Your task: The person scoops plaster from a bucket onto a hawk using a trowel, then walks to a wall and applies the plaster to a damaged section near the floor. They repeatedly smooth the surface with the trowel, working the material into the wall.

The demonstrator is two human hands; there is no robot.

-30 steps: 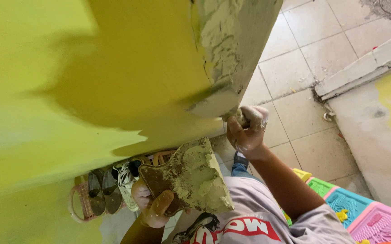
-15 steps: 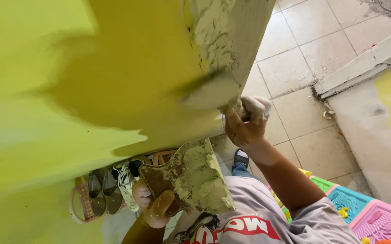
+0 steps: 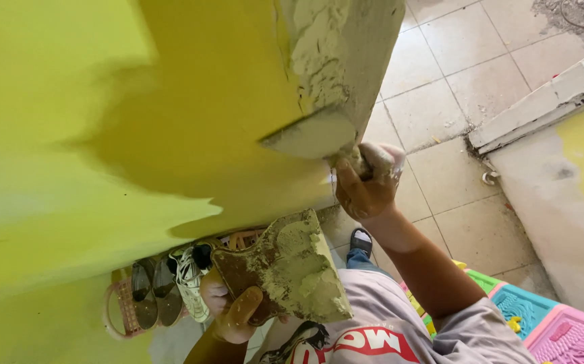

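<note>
The right hand (image 3: 367, 183) is closed tight around the handle of a broad flat-bladed putty knife (image 3: 312, 138) — the fingers (image 3: 381, 162) are curled fully shut, smeared with pale filler, and the handle itself is hidden inside the fist. The blade, coated in grey-green putty, lies pressed flat against the corner edge of the yellow-green painted wall (image 3: 103, 135), right where the yellow face meets the rough, grey plastered side of the wall (image 3: 346, 54). Lumpy, unsmoothed filler runs up the corner above the blade.

Below the wall's corner, the left hand (image 3: 235, 310) grips a brown, worn board loaded with a thick mound of pale green putty (image 3: 292, 266). The thumb lies over the board's near edge and the other fingers wrap underneath, closed firmly on it; the board tilts, its putty-laden end pointing toward the wall's corner, well apart from the blade.

At the foot of the wall, just left of the board, a pink plastic basket (image 3: 118, 307) holds sandals and a white sneaker (image 3: 189, 280). On the far side of the corner lies a beige tiled floor (image 3: 460, 87), and beside the person's right arm are bright foam play mats in green, blue and pink (image 3: 548, 323).
</note>
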